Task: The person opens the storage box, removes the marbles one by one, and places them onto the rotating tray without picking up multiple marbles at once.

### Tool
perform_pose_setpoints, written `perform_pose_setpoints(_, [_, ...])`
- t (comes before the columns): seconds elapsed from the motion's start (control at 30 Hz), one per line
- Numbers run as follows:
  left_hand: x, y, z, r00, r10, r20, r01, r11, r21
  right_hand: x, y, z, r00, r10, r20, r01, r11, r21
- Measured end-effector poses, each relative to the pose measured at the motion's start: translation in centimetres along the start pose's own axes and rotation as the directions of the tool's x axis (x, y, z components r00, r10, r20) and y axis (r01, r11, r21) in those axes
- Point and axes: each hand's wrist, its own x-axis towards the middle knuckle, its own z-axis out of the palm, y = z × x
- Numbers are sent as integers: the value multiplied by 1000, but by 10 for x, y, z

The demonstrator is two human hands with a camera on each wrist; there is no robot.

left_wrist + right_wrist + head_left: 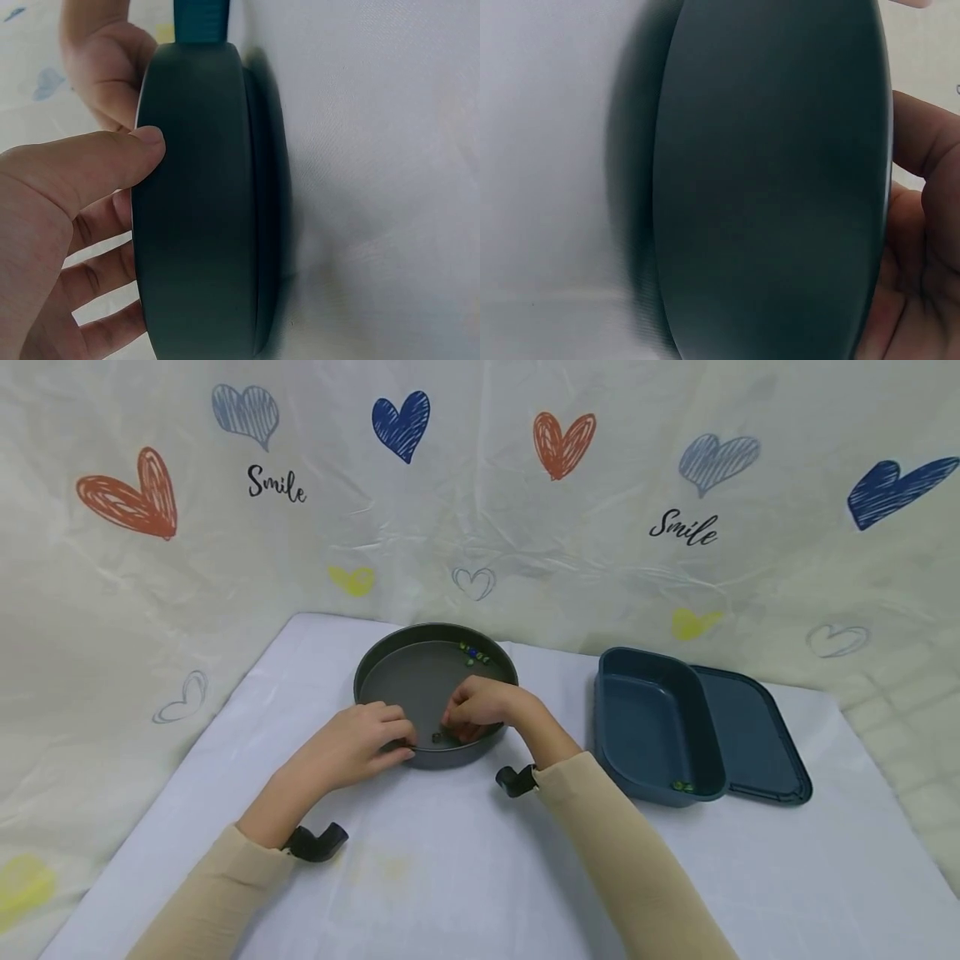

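Observation:
A round dark grey pan (408, 672) sits on the table. My left hand (365, 745) grips its near rim, thumb on the outer wall (195, 195) and the other fingers over the inside. My right hand (483, 706) reaches over the near right rim, its curled fingers down at the pan floor; the fingertips are partly hidden, so whether they pinch anything cannot be told. One small dark green piece (437, 737) lies beside them. Several small green pieces (484, 658) and a blue one (472, 652) lie at the pan's far right side; their kind is too small to tell.
On the right stands a deep dark blue rectangular container (652, 727), with a few small green pieces (682, 786) in its near right corner. Its flat blue lid (750, 735) lies beside it on the white tablecloth (420, 893). A heart-printed sheet (480, 510) hangs behind the table.

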Motion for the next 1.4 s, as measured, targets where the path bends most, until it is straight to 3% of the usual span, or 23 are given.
perform_pose_setpoints(0.17, [0,0,0,1000,1,-5,-1,1000,-5,-5,2,0,999,-36,-34,37,999,34])
perform_pose_setpoints(0.3, [0,0,0,1000,-1,-7,1,1000,-9,-9,7,-2,990,-118,-72,124,989,80])
perform_pose_setpoints(0.5, [1,0,0,1000,3,-5,-3,1000,-17,-32,22,-6,945,-216,-245,251,960,122])
perform_pose_setpoints(0.67, [-1,1,1,1000,-5,-5,5,1000,-5,-62,41,-8,920,-234,-315,305,932,198])
perform_pose_setpoints(0.8, [-2,1,1,1000,-13,4,13,1000,-4,-89,58,-11,903,-237,-358,325,922,211])
perform_pose_setpoints(1.0, [-1,1,2,1000,-6,6,6,1000,1,-127,85,-24,866,-220,-449,318,935,156])
perform_pose_setpoints(1.2, [1,1,3,1000,-4,9,4,1000,9,-153,116,-40,838,-202,-507,307,942,133])
perform_pose_setpoints(1.4, [-1,2,3,1000,-3,-2,3,1000,13,-171,132,-54,824,-219,-522,297,952,70])
